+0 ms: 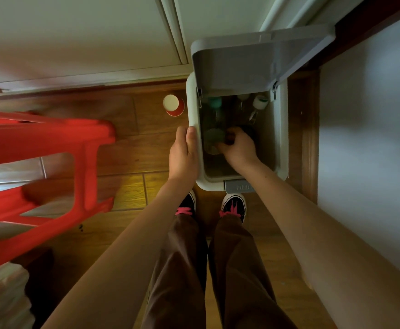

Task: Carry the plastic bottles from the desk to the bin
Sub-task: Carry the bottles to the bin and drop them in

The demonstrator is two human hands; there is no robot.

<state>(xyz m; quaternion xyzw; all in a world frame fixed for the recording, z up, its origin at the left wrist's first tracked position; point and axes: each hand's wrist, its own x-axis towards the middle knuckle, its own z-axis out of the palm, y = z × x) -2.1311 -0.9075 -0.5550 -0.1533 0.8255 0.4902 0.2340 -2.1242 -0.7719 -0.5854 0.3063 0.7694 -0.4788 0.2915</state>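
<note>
A pale rectangular bin (282, 138) stands on the wood floor with its grey lid (241, 60) raised. Several plastic bottles lie inside: one with a teal cap (214, 103), one with a white cap (260, 102). My left hand (183, 155) grips the bin's left rim, thumb over the edge. My right hand (238, 148) reaches down inside the bin, fingers curled around a dark-topped bottle (247, 131) beside a greenish bottle end (214, 140). The bin's inside is dim, so details are hard to make out.
A red plastic stool (42, 167) stands at left. A red paper cup (174, 105) sits on the floor beside the bin. A white wall (369, 138) runs along the right, a white door (87, 43) behind. My two shoes (233, 206) stand at the bin's pedal (240, 186).
</note>
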